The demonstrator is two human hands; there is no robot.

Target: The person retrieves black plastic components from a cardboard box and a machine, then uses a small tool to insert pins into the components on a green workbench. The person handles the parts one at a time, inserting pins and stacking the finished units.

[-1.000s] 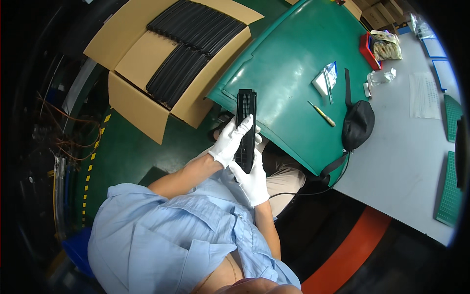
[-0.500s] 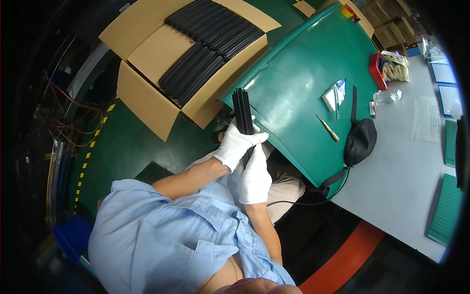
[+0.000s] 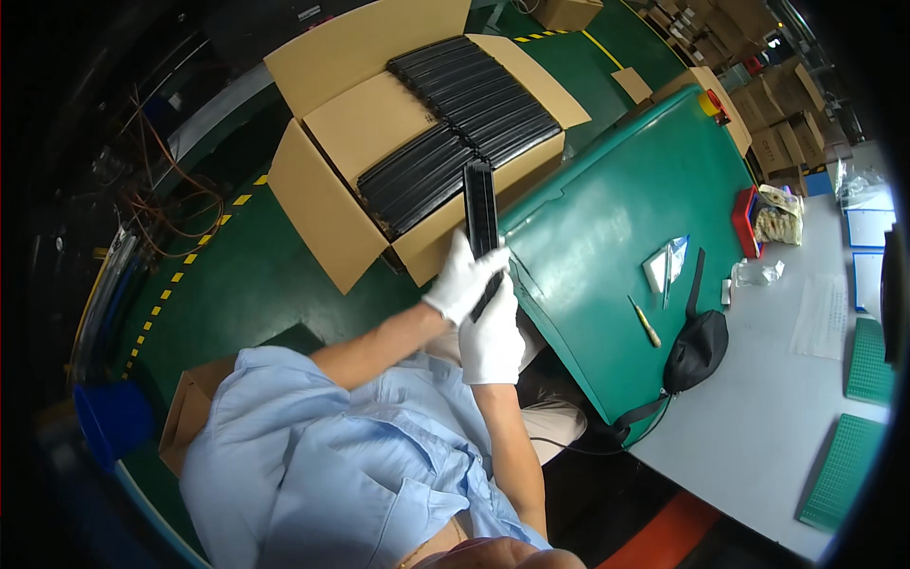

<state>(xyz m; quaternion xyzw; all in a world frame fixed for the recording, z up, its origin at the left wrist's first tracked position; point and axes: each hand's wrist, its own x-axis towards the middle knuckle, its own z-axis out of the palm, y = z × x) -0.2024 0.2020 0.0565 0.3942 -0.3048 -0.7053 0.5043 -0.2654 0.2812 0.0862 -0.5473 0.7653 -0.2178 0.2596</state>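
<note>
White gloves cover both of my hands. Between them I hold a bundle of long, narrow black strips (image 3: 481, 204), nearly upright in the picture. My left hand (image 3: 460, 277) wraps its side at mid-length, thumb across the front. Lower down, my right hand (image 3: 492, 334) closes round the bottom end, which the glove partly hides. Just beyond the bundle's top stands an open cardboard box (image 3: 322, 213) filled with rows of similar black strips (image 3: 417, 175); a bare cardboard sheet (image 3: 365, 112) shows in one part of it.
Right of my hands is a green-covered table (image 3: 607, 218) with a yellow-handled tool (image 3: 646, 322), a small white packet (image 3: 656, 270) and a black pouch (image 3: 697, 351). A grey tabletop (image 3: 749, 408) adjoins it. A blue bin (image 3: 114, 417) stands at the left.
The whole view has shifted, so the box and table sit lower in the picture. The bundle has turned in my hands: its strips looked fanned before and now lie closer together.
</note>
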